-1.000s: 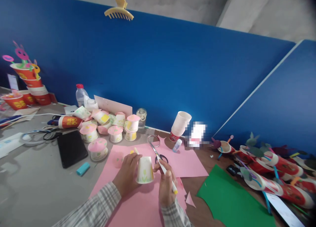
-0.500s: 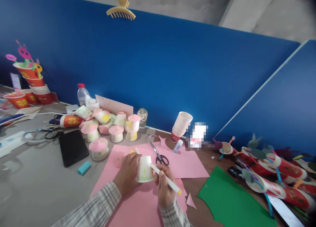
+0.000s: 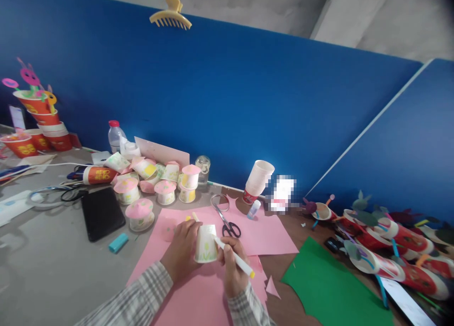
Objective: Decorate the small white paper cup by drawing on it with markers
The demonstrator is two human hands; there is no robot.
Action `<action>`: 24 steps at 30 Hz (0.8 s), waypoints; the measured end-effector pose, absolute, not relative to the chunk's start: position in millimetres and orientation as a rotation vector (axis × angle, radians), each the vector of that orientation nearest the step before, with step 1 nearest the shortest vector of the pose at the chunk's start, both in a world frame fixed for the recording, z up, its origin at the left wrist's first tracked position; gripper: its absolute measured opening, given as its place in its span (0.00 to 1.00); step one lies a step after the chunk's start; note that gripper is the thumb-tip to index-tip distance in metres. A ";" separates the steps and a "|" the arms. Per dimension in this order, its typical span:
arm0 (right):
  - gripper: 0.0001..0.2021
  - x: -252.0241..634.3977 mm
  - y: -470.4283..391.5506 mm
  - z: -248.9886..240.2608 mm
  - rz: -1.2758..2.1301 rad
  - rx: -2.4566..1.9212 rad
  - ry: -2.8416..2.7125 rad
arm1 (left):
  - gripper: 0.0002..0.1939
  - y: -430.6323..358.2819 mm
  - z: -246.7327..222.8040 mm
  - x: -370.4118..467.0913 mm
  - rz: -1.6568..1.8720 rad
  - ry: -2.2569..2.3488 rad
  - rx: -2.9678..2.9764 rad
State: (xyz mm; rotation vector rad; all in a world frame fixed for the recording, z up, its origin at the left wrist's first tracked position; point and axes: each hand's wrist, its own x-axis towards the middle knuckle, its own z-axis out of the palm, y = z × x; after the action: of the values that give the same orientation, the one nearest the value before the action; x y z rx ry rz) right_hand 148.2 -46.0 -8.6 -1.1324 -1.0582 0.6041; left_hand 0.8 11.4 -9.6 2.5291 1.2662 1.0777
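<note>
My left hand (image 3: pixel 184 245) grips a white paper cup (image 3: pixel 205 236) that stands upside down, with green and yellow plant shapes drawn near its wide rim. Another slim pale stick, perhaps a marker (image 3: pixel 195 216), shows by the left fingertips. In my right hand (image 3: pixel 234 264) is a white marker (image 3: pixel 239 261) with a yellow end; its tip is at the cup's right upper side. Pink paper (image 3: pixel 191 297) lies beneath both hands. Just beyond the right hand rest scissors (image 3: pixel 227 222) and a glue stick (image 3: pixel 254 209).
Several decorated cups with pink roofs (image 3: pixel 140 207) crowd the back left, near a black tablet (image 3: pixel 102 214) and a teal eraser-like block (image 3: pixel 118 243). Stacked white cups (image 3: pixel 259 177) stand behind. Green paper (image 3: pixel 329 283) and red cup figures (image 3: pixel 407 238) lie right. A blue partition (image 3: pixel 248 89) closes the back.
The view has shifted slightly, so everything sits a little further left. The marker tip stays close to the cup; both hands keep their holds.
</note>
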 end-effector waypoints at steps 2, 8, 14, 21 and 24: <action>0.14 148.0 -45.8 -8.1 0.600 -1.129 -1.059 | 0.35 11.6 -9.8 0.8 1.082 1.264 2.534; 0.15 148.2 -45.8 -7.9 0.588 -1.134 -1.061 | 0.37 11.2 -9.1 0.9 1.079 1.263 2.535; 0.14 149.2 -46.0 -8.7 0.578 -1.147 -1.065 | 0.36 9.8 -7.3 1.6 1.085 1.269 2.527; 0.13 149.0 -45.2 -8.7 0.574 -1.147 -1.054 | 0.35 10.3 -6.9 1.2 1.082 1.256 2.526; 0.14 148.5 -45.1 -7.4 0.579 -1.141 -1.050 | 0.35 10.4 -6.7 1.1 1.080 1.256 2.525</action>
State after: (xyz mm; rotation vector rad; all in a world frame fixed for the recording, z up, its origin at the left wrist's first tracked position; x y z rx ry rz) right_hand 148.5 -45.1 -7.4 -1.1408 -1.0504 0.5789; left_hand 1.1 10.4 -6.7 2.5251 1.2562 1.0797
